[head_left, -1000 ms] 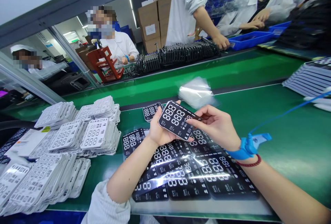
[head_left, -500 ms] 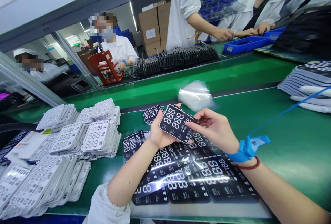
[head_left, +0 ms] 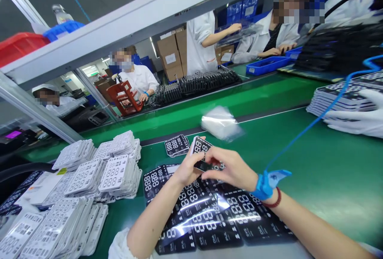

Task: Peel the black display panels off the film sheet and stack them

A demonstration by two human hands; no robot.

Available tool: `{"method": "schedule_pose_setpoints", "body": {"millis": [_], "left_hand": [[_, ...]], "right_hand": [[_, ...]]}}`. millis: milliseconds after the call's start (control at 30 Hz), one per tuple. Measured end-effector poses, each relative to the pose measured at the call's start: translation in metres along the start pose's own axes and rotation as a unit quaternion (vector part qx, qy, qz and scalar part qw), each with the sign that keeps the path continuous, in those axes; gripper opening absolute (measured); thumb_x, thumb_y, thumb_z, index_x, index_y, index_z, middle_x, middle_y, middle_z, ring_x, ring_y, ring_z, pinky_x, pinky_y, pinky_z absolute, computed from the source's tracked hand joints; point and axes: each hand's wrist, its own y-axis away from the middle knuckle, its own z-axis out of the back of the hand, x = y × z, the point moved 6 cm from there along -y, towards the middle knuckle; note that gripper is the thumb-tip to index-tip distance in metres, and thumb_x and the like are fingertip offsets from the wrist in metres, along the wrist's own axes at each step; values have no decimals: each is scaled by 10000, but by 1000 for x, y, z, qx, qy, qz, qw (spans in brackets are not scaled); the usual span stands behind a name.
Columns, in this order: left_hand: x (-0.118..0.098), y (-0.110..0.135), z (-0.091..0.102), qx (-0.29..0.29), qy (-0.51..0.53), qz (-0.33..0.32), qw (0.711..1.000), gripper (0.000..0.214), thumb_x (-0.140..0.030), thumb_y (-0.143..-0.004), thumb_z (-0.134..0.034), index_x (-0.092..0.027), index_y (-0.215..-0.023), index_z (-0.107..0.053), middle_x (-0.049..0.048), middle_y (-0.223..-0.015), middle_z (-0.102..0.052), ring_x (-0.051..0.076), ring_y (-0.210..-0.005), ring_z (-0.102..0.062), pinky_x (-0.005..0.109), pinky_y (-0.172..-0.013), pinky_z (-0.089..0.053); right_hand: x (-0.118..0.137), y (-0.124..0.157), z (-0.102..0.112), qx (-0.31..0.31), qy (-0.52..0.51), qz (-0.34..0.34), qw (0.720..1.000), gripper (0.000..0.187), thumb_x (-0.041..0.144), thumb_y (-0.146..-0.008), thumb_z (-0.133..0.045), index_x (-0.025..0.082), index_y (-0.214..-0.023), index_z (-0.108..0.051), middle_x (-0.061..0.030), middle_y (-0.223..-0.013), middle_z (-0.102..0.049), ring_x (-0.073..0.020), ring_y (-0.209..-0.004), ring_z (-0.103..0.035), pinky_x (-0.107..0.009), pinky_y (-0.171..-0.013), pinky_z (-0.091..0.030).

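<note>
Between my two hands is a black display panel (head_left: 200, 147) printed with white digits, tilted above the bench. My left hand (head_left: 189, 168) grips it along its left side, thumb across the front. With fingers bent, my right hand (head_left: 231, 167) covers the panel's lower right part; its fingertips are at the panel's face, and whether they pinch anything there is hidden. Under my hands lies a glossy sheet of printed black panels (head_left: 215, 223). Just beyond my left hand sit a few loose black panels (head_left: 175, 146).
Stacks of white cut-out frames (head_left: 86, 177) stand at left. Clear plastic film (head_left: 221, 122) lies ahead on the green bench (head_left: 278, 139). At right, a white-gloved hand (head_left: 359, 117) touches stacked panels (head_left: 335, 99). A blue cord (head_left: 317, 117) runs from my right wristband. Co-workers sit across the line.
My right hand has moved left over the panel, its fingers now curled at the panel's face. The panel has turned more upright. The gloved hand at right reaches further into view. The camera view has tilted up.
</note>
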Motion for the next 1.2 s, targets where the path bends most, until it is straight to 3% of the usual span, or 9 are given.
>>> {"method": "schedule_pose_setpoints", "body": {"millis": [100, 167, 267, 367, 600, 733, 833, 1000, 1200], "left_hand": [[4, 0, -8, -18, -21, -3, 1000, 630, -537, -734, -629, -202, -1236, -452, -5, -738, -539, 174, -743, -540, 277, -703, -428], [5, 0, -9, -37, -43, 1, 998, 633, -612, -733, -598, -212, -1201, -454, -1, -798, -529, 172, -790, -533, 265, -727, -418], [2, -2, -5, -63, -106, -8, 992, 564, -583, -768, -577, -218, -1182, -460, -2, -840, -502, 153, -794, -514, 239, -716, -407], [4, -5, -5, -44, -141, 9, 989, 596, -602, -788, -530, -228, -1233, -401, -30, -740, -453, 113, -597, -457, 225, -563, -380], [7, -4, -12, -54, -111, 46, 991, 569, -624, -781, -525, -229, -1179, -432, -54, -686, -431, 70, -472, -400, 197, -463, -374], [12, -3, -17, -39, -75, 117, 990, 521, -678, -764, -495, -166, -848, -540, -22, -649, -471, 89, -504, -467, 202, -468, -401], [16, -4, -22, -12, -66, 158, 985, 590, -713, -774, -431, -145, -619, -477, -3, -575, -448, 94, -498, -479, 205, -469, -418], [20, -5, -22, -31, -45, 178, 983, 485, -645, -744, -548, -178, -866, -512, -12, -723, -524, 102, -529, -528, 256, -499, -479], [19, -4, -16, -24, -52, 160, 986, 668, -643, -569, -709, -228, -1022, -449, -33, -769, -532, 114, -547, -553, 270, -490, -492]], "right_hand": [[10, 2, -8, 18, -2, 37, 999, 406, 576, -828, -537, 202, -682, -474, 1, -614, -523, -120, -525, -456, -241, -481, -352], [10, 4, -9, 21, 1, 37, 999, 358, 508, -876, -510, 203, -689, -489, 1, -618, -529, -123, -535, -468, -238, -489, -353], [8, 5, -9, 40, -16, 42, 998, 301, 412, -922, -473, 205, -706, -508, -2, -648, -556, -126, -565, -501, -231, -514, -378], [7, 6, -9, 49, -30, 50, 997, 291, 341, -949, -433, 196, -712, -519, 0, -653, -571, -115, -569, -521, -217, -531, -400], [6, 7, -8, -5, 0, 48, 999, 375, 382, -956, -410, 174, -666, -526, 0, -598, -563, -97, -525, -511, -195, -493, -383], [6, 4, -6, -7, -6, 36, 999, 459, 544, -893, -443, 173, -627, -501, 3, -564, -540, -94, -484, -473, -198, -452, -355], [4, 2, -2, -8, -8, 19, 1000, 513, 647, -788, -525, 174, -596, -473, 17, -523, -495, -89, -456, -414, -206, -421, -307], [-9, 1, -1, 15, -46, -60, 997, 584, 716, -716, -546, 169, -531, -460, 21, -480, -469, -88, -454, -377, -217, -433, -281], [-19, 0, -7, 33, -76, -113, 990, 608, 743, -671, -564, 166, -515, -454, 30, -470, -440, -88, -468, -347, -223, -451, -255]]}}
